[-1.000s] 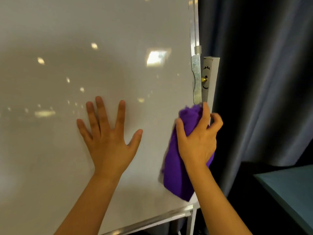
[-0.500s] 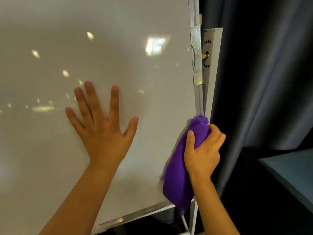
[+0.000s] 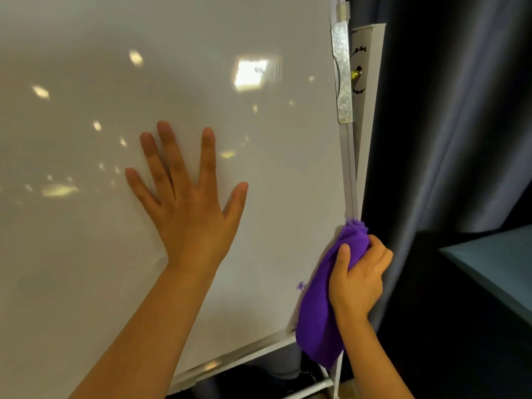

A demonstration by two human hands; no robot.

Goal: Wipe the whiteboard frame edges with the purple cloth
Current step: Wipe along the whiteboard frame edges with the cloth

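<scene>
The left hand (image 3: 187,214) lies flat on the whiteboard (image 3: 86,254), fingers spread, holding nothing. Further right, the right hand (image 3: 358,280) is clamped on the purple cloth (image 3: 319,312), thumb across its front and fingers curled round the back, pressing the bunched top against the frame (image 3: 349,168) at the board's right edge, low down near the bottom corner. The rest of the cloth hangs below the fist. Above, a metal bracket (image 3: 342,76) sits on the frame. A dark curtain (image 3: 446,125) hangs to the right.

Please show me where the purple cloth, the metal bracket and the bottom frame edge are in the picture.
purple cloth (image 3: 313,312): head view, on its hanging lower part.
metal bracket (image 3: 342,76): head view, on the middle of the plate.
bottom frame edge (image 3: 230,358): head view, on the silver strip.
</scene>
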